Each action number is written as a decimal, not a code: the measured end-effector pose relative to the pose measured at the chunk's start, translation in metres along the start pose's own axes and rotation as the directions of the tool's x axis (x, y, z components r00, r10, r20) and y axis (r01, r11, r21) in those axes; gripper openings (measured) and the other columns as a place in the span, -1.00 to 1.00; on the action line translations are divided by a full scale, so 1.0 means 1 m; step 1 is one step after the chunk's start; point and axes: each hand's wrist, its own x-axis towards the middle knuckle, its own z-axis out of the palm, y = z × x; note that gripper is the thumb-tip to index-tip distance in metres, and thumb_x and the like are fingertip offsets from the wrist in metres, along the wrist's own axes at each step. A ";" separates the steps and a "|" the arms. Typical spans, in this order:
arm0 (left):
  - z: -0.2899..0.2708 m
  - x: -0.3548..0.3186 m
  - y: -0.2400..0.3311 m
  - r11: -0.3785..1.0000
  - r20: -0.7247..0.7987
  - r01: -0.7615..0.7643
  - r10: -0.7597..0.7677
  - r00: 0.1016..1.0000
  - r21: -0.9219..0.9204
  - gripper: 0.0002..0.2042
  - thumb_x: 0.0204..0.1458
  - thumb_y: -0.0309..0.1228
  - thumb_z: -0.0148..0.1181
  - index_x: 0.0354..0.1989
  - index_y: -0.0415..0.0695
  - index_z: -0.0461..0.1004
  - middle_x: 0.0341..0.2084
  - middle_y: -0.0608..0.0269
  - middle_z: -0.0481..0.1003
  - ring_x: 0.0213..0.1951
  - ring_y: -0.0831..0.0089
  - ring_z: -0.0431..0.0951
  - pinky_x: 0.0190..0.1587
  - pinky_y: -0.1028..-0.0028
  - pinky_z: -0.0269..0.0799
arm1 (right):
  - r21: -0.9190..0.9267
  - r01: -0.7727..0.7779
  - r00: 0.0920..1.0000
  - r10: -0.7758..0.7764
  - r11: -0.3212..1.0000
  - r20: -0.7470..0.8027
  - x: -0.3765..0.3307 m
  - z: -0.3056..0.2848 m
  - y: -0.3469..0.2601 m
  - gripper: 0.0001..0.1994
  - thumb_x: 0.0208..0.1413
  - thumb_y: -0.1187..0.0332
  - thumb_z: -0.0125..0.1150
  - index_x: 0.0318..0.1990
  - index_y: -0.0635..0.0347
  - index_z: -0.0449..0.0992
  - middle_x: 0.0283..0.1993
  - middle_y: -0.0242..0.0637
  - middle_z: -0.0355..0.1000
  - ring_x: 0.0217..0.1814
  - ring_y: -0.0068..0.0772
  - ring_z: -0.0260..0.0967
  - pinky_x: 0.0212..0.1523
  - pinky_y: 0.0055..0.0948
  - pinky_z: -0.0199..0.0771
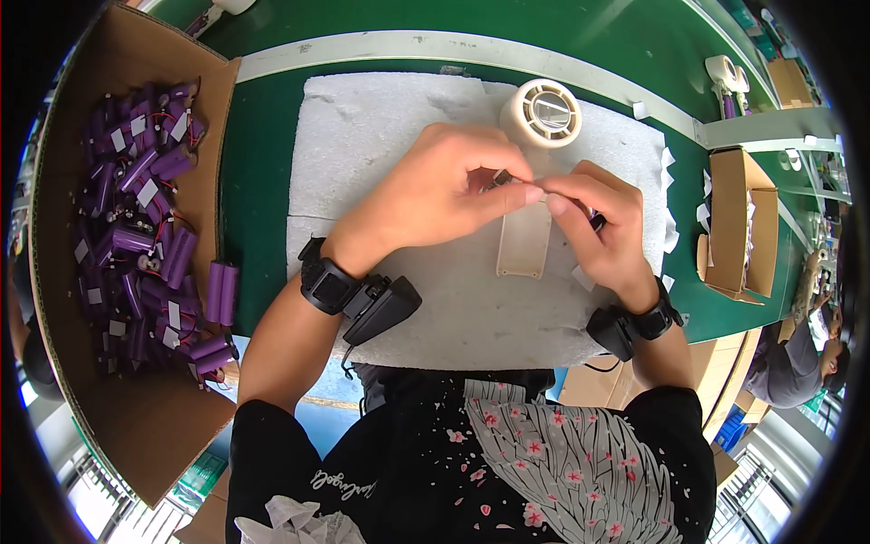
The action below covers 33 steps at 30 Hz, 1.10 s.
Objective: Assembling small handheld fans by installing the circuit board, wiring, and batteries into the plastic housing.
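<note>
My left hand (444,186) and my right hand (598,227) meet over a cream handheld fan body (530,231) that lies on a white foam pad (381,136). Its round fan head (542,113) points away from me. Both hands pinch a small dark part at the top of the handle, between thumbs and forefingers. A purple battery cell (594,216) peeks out under my right fingers. Each wrist carries a black strap-on device (358,295).
At the left, an open cardboard box (63,272) holds several purple battery packs with wires. Two more purple packs (220,292) lie on the green table. A small cardboard box (739,222) stands at the right. Another person sits at the far right.
</note>
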 end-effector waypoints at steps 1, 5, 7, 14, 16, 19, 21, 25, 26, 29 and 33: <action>0.001 0.000 0.000 1.000 -0.031 -0.014 0.014 0.999 0.003 -0.91 0.02 -0.47 0.31 -0.41 -0.23 0.55 -0.55 0.30 0.45 -0.54 0.63 0.37 -0.53 0.60 0.23 | 0.010 -0.006 0.999 0.007 1.000 -0.039 0.000 0.001 -0.001 -0.88 0.04 0.56 0.21 -0.26 0.30 0.59 -0.52 -0.32 0.34 -0.53 -0.50 0.24 -0.53 -0.56 0.16; 0.002 0.000 0.000 0.997 -0.063 0.080 -0.079 0.995 0.014 -0.88 0.03 -0.45 0.31 -0.42 -0.26 0.55 -0.57 0.28 0.46 -0.56 0.63 0.38 -0.55 0.59 0.24 | -0.061 0.023 0.997 -0.028 0.998 -0.078 0.001 0.001 0.001 -0.85 0.02 0.56 0.25 -0.23 0.25 0.62 -0.50 -0.35 0.35 -0.52 -0.54 0.25 -0.52 -0.58 0.18; 0.002 0.000 0.001 0.995 -0.059 0.100 -0.099 0.993 0.014 -0.88 0.03 -0.45 0.31 -0.42 -0.26 0.55 -0.57 0.28 0.47 -0.55 0.63 0.40 -0.54 0.59 0.25 | -0.076 -0.001 0.997 -0.005 0.997 -0.077 0.000 0.003 0.000 -0.85 0.01 0.56 0.26 -0.23 0.24 0.62 -0.50 -0.35 0.35 -0.52 -0.54 0.25 -0.52 -0.58 0.18; 0.000 -0.001 -0.002 0.970 -0.008 0.236 -0.237 0.971 -0.058 -0.92 0.01 -0.52 0.31 -0.35 -0.26 0.58 -0.50 0.29 0.53 -0.45 0.63 0.50 -0.45 0.62 0.37 | -0.101 -0.068 0.995 0.059 0.993 -0.083 0.000 0.006 0.000 -0.86 -0.02 0.54 0.32 -0.27 0.21 0.64 -0.50 -0.37 0.35 -0.53 -0.58 0.24 -0.53 -0.60 0.18; -0.005 0.000 -0.002 0.947 0.067 0.248 -0.240 0.969 -0.204 -0.86 -0.01 -0.58 0.30 -0.26 -0.27 0.57 -0.42 0.27 0.56 -0.39 0.61 0.53 -0.35 0.62 0.44 | -0.094 -0.061 0.995 0.053 0.994 -0.085 0.000 0.005 0.000 -0.86 -0.03 0.54 0.33 -0.27 0.20 0.64 -0.50 -0.37 0.35 -0.53 -0.57 0.25 -0.53 -0.59 0.17; -0.013 0.001 -0.003 0.915 0.137 0.275 -0.245 0.960 -0.295 -0.77 -0.04 -0.64 0.29 -0.17 -0.28 0.55 -0.36 0.25 0.57 -0.33 0.59 0.56 -0.25 0.60 0.48 | -0.102 -0.029 0.997 0.022 0.994 -0.070 -0.001 0.005 0.001 -0.85 -0.05 0.54 0.34 -0.27 0.19 0.64 -0.50 -0.37 0.35 -0.53 -0.56 0.25 -0.54 -0.59 0.18; -0.016 0.002 -0.004 0.890 0.197 0.314 -0.260 0.945 -0.331 -0.69 -0.06 -0.68 0.29 -0.08 -0.29 0.52 -0.30 0.22 0.58 -0.29 0.57 0.57 -0.16 0.58 0.50 | -0.120 0.034 0.999 -0.039 0.992 -0.036 -0.001 0.006 0.002 -0.84 -0.06 0.53 0.35 -0.27 0.17 0.65 -0.50 -0.37 0.36 -0.53 -0.54 0.26 -0.54 -0.58 0.19; -0.016 0.002 -0.006 0.867 0.224 0.330 -0.261 0.939 -0.373 -0.67 -0.06 -0.68 0.27 -0.06 -0.28 0.51 -0.28 0.19 0.58 -0.25 0.54 0.58 -0.11 0.54 0.51 | -0.120 0.087 0.996 -0.087 0.989 -0.001 -0.001 0.007 0.006 -0.83 -0.08 0.54 0.36 -0.27 0.16 0.65 -0.49 -0.37 0.37 -0.53 -0.52 0.27 -0.54 -0.56 0.20; -0.016 0.002 -0.006 0.867 0.223 0.330 -0.262 0.939 -0.373 -0.67 -0.06 -0.68 0.27 -0.06 -0.28 0.51 -0.28 0.19 0.58 -0.25 0.54 0.58 -0.11 0.54 0.51 | -0.120 0.087 0.996 -0.088 0.989 0.001 -0.001 0.008 0.006 -0.83 -0.08 0.54 0.36 -0.27 0.16 0.65 -0.49 -0.37 0.37 -0.53 -0.52 0.27 -0.54 -0.56 0.20; -0.017 0.002 -0.007 0.851 0.244 0.323 -0.238 0.940 -0.415 -0.68 -0.05 -0.69 0.26 -0.06 -0.29 0.51 -0.28 0.19 0.58 -0.24 0.52 0.59 -0.10 0.53 0.51 | -0.135 0.092 0.996 -0.091 0.987 0.008 -0.001 0.009 0.006 -0.83 -0.09 0.55 0.37 -0.28 0.16 0.65 -0.48 -0.38 0.37 -0.54 -0.52 0.27 -0.55 -0.55 0.22; -0.017 0.002 -0.010 0.843 0.252 0.327 -0.237 0.938 -0.427 -0.69 -0.05 -0.70 0.24 -0.07 -0.30 0.50 -0.28 0.18 0.58 -0.25 0.51 0.59 -0.11 0.53 0.52 | -0.169 0.075 0.997 -0.074 0.983 0.017 -0.001 0.011 0.004 -0.83 -0.10 0.56 0.36 -0.29 0.16 0.65 -0.48 -0.37 0.38 -0.54 -0.54 0.28 -0.55 -0.56 0.22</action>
